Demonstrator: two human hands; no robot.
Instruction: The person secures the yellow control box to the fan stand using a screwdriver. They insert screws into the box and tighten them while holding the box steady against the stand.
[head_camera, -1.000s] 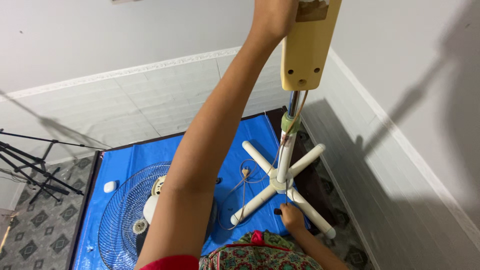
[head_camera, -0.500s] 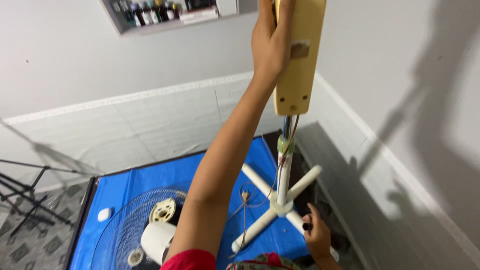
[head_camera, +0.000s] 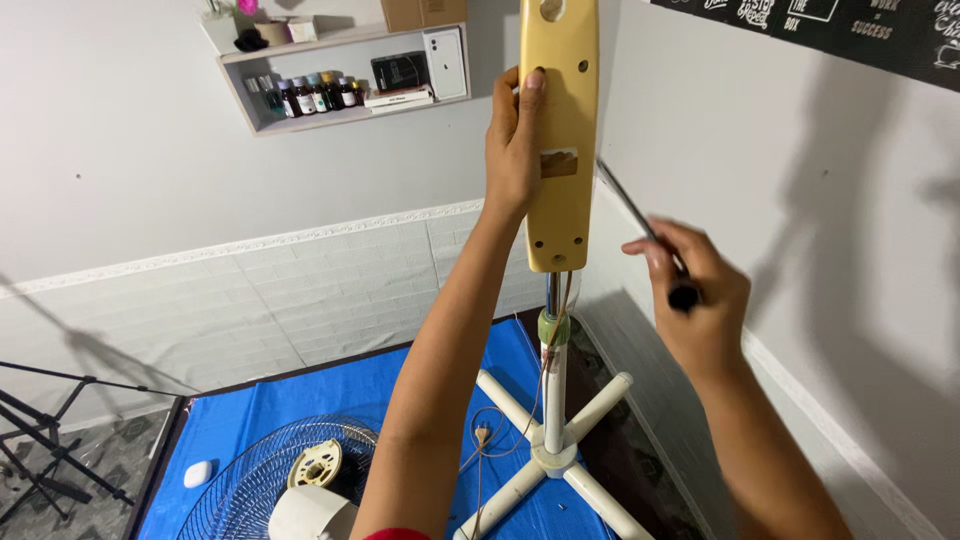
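Fan is sitting well into being taken apart, judging by how parts are lying. The blue mat (head_camera: 300, 410) on the floor is carrying the loose bits: wire fan guard (head_camera: 262, 478) lying flat toward the mat's near-left edge, w/ a cream round part (head_camera: 318, 464) resting on it and a white rounded housing (head_camera: 310, 515) at the bottom edge of view. White cross base (head_camera: 555, 460) is standing near the mat's right edge, by the wall corner, w/ the pole (head_camera: 553, 390) rising from it. A thin cord w/ plug (head_camera: 486, 436) is trailing on the mat just left of the base.

Yellow control housing (head_camera: 560, 130) is sitting on top of the pole, upright, back side facing the camera. Left hand (head_camera: 515, 150) is wrapping round its left edge, fingers closed on it. Right hand (head_camera: 700, 300) is closed round the black handle of a screwdriver (head_camera: 640, 225), shaft pointing up-left w/ the tip at the housing's right edge. Housing looks not yet off the pole; that's prob what's left.

Hard to tell: screwdriver shaft is motion-blurred, so can't say if the tip is touching a screw. Housing's top is cut off by the frame. A small white item (head_camera: 197, 473) near the mat's left edge is too small to ID. Shelf (head_camera: 340, 75) w/ small bottles is hanging on the wall, black tripod legs (head_camera: 45, 450) showing far left.
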